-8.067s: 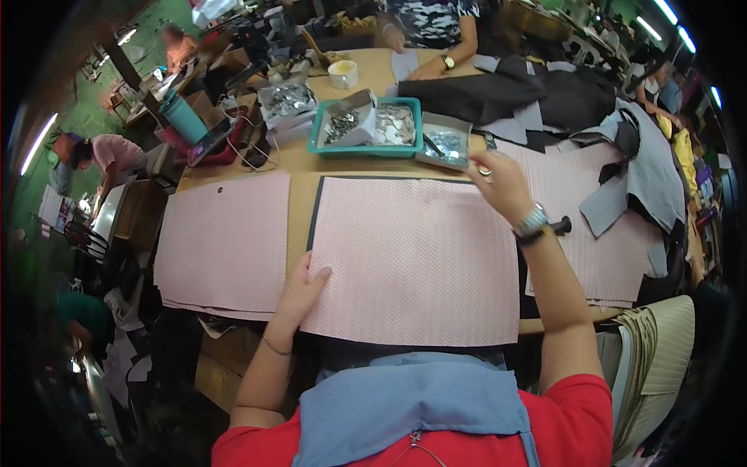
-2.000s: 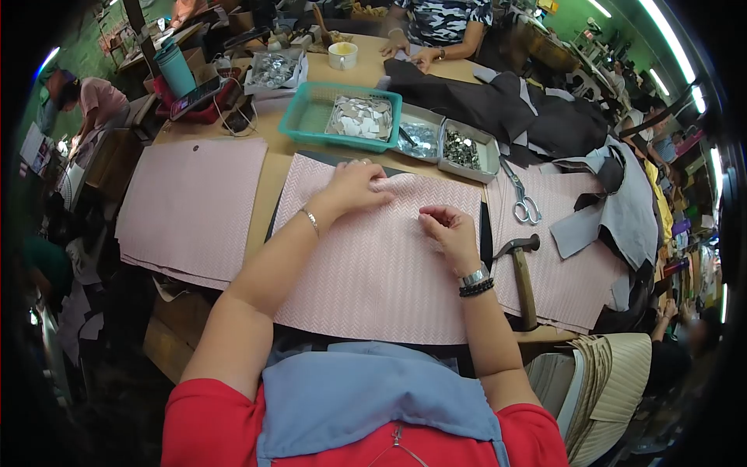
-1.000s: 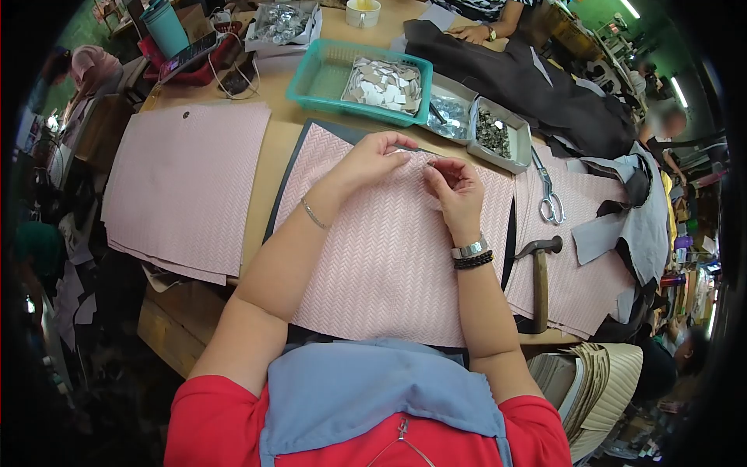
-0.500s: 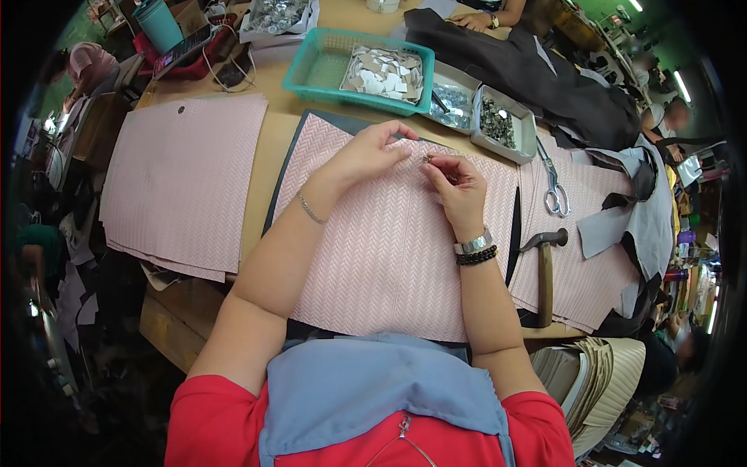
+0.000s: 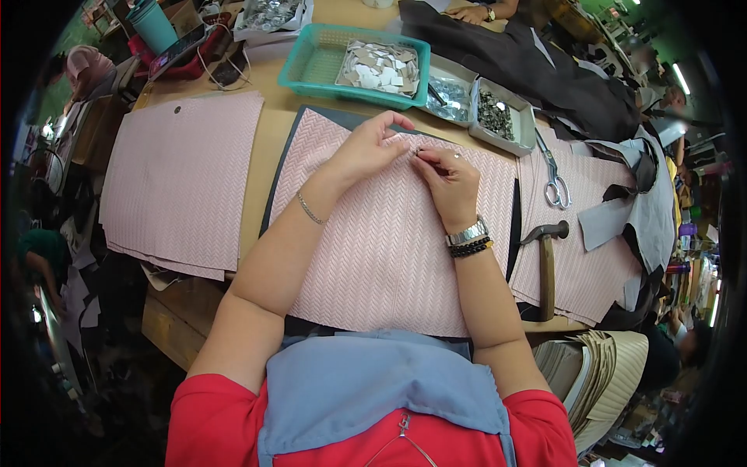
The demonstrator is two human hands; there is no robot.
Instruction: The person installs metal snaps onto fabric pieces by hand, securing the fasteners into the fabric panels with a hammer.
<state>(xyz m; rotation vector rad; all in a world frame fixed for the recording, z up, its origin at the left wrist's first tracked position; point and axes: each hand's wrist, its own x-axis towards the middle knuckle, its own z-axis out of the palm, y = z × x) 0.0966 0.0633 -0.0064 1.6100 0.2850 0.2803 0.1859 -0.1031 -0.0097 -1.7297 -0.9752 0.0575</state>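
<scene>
A pink herringbone-quilted panel lies in front of me, over a dark board. Close to its top edge, my left hand rests with thumb and forefinger apart and holds nothing visible; its other fingers are partly hidden. My right hand pinches a small metal piece between thumb and fingertips, right beside the left thumb. That piece is too small to make out in detail, and the fingers cover part of it.
Beyond the panel are a teal basket of card pieces and a box of metal parts. Scissors and a hammer lie right, on more pink panels. Another pink stack is left. A co-worker's hand rests at the far side.
My right hand has moved slightly left, bringing the small metal piece up to the left thumb. My left hand has hardly moved.
</scene>
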